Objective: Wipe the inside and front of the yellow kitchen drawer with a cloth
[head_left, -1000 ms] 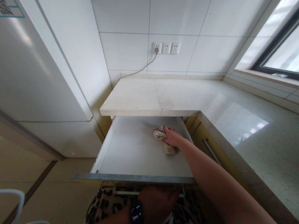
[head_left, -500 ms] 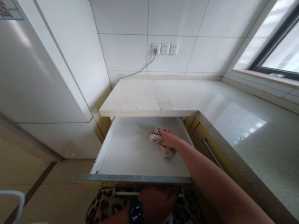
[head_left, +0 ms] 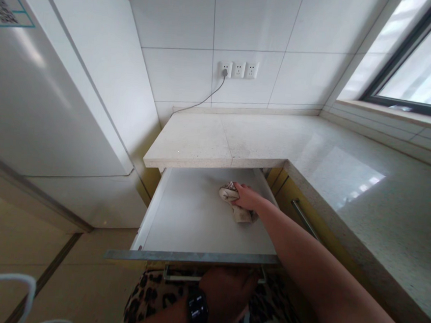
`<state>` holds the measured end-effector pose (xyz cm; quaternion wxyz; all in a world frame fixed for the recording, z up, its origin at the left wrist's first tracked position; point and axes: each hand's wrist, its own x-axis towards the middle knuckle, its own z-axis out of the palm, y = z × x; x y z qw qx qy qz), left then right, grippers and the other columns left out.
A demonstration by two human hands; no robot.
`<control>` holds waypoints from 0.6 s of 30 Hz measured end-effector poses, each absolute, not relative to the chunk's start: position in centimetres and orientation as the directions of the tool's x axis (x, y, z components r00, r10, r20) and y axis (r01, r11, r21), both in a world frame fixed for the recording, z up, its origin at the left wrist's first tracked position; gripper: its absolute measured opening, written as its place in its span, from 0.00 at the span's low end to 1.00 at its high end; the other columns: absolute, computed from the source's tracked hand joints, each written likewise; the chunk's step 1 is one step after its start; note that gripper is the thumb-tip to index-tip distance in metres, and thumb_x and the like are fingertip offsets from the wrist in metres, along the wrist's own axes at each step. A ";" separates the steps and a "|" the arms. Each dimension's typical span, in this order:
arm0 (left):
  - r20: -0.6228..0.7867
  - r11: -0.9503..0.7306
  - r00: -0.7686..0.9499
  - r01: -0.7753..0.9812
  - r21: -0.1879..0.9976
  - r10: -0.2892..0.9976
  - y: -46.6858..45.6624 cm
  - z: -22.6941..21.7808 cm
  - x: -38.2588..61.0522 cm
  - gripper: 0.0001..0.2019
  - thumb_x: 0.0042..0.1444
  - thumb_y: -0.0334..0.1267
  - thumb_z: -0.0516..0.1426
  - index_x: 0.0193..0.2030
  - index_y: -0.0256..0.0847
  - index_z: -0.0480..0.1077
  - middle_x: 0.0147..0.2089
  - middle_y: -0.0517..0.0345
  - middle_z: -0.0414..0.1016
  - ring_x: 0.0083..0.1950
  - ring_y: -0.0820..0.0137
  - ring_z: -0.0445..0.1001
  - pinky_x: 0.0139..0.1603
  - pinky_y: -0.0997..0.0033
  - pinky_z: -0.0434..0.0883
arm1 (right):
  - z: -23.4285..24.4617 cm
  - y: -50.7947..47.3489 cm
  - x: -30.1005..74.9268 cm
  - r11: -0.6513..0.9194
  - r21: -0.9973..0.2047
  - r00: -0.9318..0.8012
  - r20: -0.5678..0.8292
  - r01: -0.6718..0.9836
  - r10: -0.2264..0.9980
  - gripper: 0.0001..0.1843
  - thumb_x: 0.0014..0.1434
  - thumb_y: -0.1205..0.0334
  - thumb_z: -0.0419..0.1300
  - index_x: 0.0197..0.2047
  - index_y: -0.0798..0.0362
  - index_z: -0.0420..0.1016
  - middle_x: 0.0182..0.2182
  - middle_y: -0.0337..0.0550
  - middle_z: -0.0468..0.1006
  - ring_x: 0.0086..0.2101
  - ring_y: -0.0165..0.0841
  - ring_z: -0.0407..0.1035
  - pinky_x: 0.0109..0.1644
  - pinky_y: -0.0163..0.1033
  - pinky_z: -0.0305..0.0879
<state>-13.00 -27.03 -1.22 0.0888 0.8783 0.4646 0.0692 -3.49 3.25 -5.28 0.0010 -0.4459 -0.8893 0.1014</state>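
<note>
A white drawer [head_left: 182,218] stands pulled out under the stone countertop [head_left: 246,139]. My right hand [head_left: 248,197] reaches into it and presses a crumpled beige cloth [head_left: 235,202] against the drawer floor near the back right, fingers closed over the cloth. My left hand [head_left: 226,292], with a black watch on the wrist, is wrapped round the metal drawer handle [head_left: 181,276] below the drawer's front edge.
A white refrigerator [head_left: 46,95] stands at the left. Wall sockets [head_left: 238,69] with a plugged-in cable sit above the counter. A window [head_left: 425,63] is at the right. A yellow cabinet front with a bar handle [head_left: 303,219] lies right of the drawer.
My right hand slid the cloth a little to the left, then back to the right and toward the drawer's rear. My left hand has stayed on the handle.
</note>
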 end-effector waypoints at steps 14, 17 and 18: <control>0.098 -0.558 0.551 0.797 0.233 0.828 -27.0 -1.5 -13.0 0.25 0.58 0.34 0.57 0.62 0.38 0.60 0.52 0.47 0.76 0.48 0.60 0.76 0.41 0.62 0.77 | -5.7 3.9 -2.8 0.526 -0.165 -0.542 -0.072 0.834 0.837 0.43 0.52 0.43 0.65 0.66 0.44 0.55 0.52 0.55 0.74 0.47 0.48 0.71 0.46 0.46 0.65; 0.097 -0.560 0.554 0.796 0.230 0.827 -27.0 -1.4 -13.0 0.26 0.57 0.34 0.58 0.62 0.39 0.60 0.54 0.47 0.76 0.49 0.61 0.76 0.43 0.62 0.77 | -5.7 3.9 -2.8 0.528 -0.171 -0.546 -0.073 0.831 0.835 0.43 0.52 0.43 0.66 0.66 0.45 0.56 0.53 0.56 0.73 0.47 0.48 0.71 0.46 0.46 0.64; 0.095 -0.561 0.555 0.795 0.232 0.826 -27.1 -1.3 -13.0 0.26 0.57 0.34 0.58 0.62 0.38 0.59 0.54 0.47 0.75 0.49 0.61 0.76 0.44 0.63 0.76 | -5.8 3.9 -2.8 0.528 -0.173 -0.546 -0.074 0.831 0.835 0.43 0.52 0.43 0.65 0.66 0.45 0.56 0.53 0.56 0.73 0.47 0.48 0.71 0.46 0.45 0.64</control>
